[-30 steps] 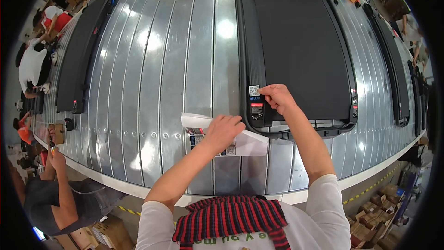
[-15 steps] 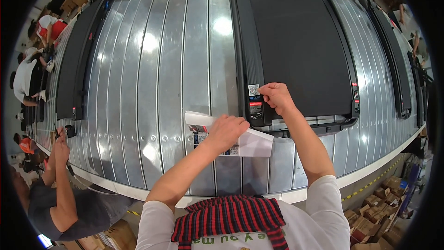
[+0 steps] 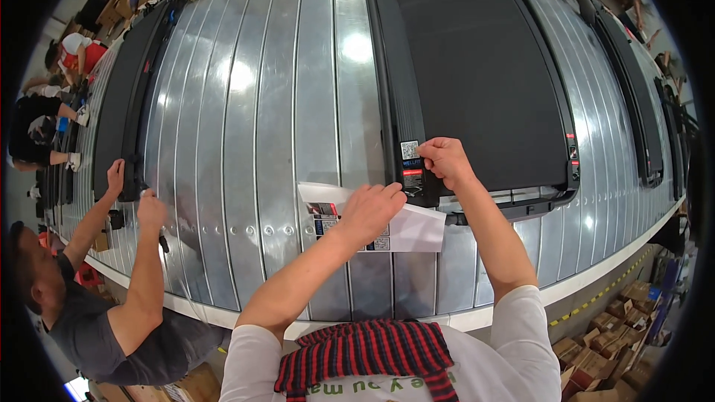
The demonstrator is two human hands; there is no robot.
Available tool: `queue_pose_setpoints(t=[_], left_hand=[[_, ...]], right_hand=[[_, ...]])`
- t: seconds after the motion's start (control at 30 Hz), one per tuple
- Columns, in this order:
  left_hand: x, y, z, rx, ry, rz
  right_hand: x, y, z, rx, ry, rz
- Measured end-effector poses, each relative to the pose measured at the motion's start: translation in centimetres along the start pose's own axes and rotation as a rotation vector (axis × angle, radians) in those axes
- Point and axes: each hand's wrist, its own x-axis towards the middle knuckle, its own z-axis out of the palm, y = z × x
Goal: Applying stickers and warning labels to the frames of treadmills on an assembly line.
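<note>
Left hand (image 3: pixel 370 214) slightly rightward, right hand (image 3: pixel 446 160) pinched at label (image 3: pixel 410 150)

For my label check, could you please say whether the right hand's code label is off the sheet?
Off: the label is at the right hand, over the black rail, apart from the sheet.

One label sheet (image 3: pixel 418 231); one square code label (image 3: pixel 409 150) off sheet.

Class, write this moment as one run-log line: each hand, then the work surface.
left hand: on sticker sheet | right hand: pinched at QR label edge, on black machine | surface: metal table
</note>
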Motion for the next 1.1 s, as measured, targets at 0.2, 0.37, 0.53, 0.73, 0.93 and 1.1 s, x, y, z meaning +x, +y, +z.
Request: queue_pose_setpoints(t=[0.2, 0.37, 0.53, 0.73, 0.93, 1.1], left_hand=[[0.8, 0.0, 0.1, -0.02, -0.087, -0.044], [1.3, -0.4, 0.7, -0.031, -0.024, -0.026], [2.2, -0.7, 1.3, -0.02, -0.076, -0.048], [2.7, -1.2, 0.9, 0.021, -0.142, -0.061], [2.4, -1.1, 2.8, -0.131, -0.063, -0.278], [0.1, -0.8, 2.4, -0.097, -0.123, -0.082]], right_hand=[[-0.3, 0.0, 0.2, -0.014, 0.029, -0.027], [-0.4, 0.1, 0.5, -0.028, 0.049, -0.035], [-0.1, 0.6, 0.2, -0.005, 0.063, -0.056], [-0.1, 0.1, 0.9, -0.043, 0.098, -0.074], [1.2, 2.1, 0.9, -0.43, 0.252, -0.342], [-1.8, 0.2, 2.2, -0.992, 0.352, -0.443]])
